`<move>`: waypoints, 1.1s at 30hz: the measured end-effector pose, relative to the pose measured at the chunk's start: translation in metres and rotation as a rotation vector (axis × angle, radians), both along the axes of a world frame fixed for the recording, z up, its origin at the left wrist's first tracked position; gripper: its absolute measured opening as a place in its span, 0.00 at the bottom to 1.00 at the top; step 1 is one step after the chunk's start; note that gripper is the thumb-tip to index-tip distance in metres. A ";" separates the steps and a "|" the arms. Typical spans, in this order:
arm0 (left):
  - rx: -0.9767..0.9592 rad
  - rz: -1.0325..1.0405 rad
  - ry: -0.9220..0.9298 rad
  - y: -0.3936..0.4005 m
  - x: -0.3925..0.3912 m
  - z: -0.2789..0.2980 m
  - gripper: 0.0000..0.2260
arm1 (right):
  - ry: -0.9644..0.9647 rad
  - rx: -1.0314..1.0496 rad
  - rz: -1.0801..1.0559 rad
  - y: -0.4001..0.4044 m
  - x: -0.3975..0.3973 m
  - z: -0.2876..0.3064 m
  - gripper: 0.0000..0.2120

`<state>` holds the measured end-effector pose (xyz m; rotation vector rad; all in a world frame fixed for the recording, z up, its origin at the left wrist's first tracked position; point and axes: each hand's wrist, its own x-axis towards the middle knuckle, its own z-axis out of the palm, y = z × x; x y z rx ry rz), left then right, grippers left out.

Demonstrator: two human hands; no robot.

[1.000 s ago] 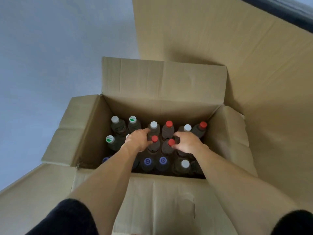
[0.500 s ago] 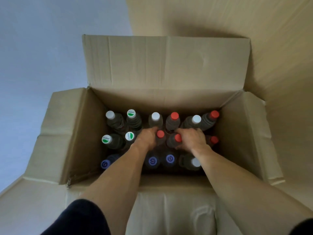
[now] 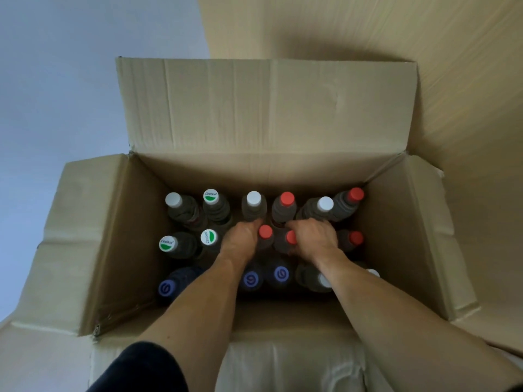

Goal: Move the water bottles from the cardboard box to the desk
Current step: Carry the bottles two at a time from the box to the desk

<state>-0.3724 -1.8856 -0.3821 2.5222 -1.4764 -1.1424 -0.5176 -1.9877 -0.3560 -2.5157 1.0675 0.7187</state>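
Observation:
An open cardboard box (image 3: 266, 114) holds several upright water bottles with white, green-and-white, red and blue caps. Both my hands reach down into its middle. My left hand (image 3: 240, 240) wraps round the neck of a red-capped bottle (image 3: 265, 232). My right hand (image 3: 312, 236) grips the neighbouring red-capped bottle (image 3: 290, 238), its cap half covered by my fingers. Both bottles stand in the middle row among the others. My forearms hide part of the near row of blue-capped bottles (image 3: 281, 274).
The box's four flaps stand open, the far flap (image 3: 266, 106) upright and the side flaps (image 3: 82, 222) folded outward. More flat cardboard (image 3: 467, 80) lies behind and to the right. Pale floor (image 3: 56, 80) shows at the left.
The view has closed in on the box. Both hands have sunk lower among the bottles and closed round the two middle red-capped bottles.

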 end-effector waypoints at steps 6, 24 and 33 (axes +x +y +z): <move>-0.014 -0.012 0.049 -0.005 0.002 0.008 0.19 | -0.010 0.011 0.025 -0.005 -0.003 0.010 0.16; -0.292 0.190 0.554 0.002 0.046 0.148 0.14 | -0.646 0.724 -0.508 -0.034 -0.049 0.110 0.24; -0.367 0.624 0.842 0.008 0.057 0.189 0.19 | -0.776 0.890 -0.671 -0.036 -0.041 0.155 0.19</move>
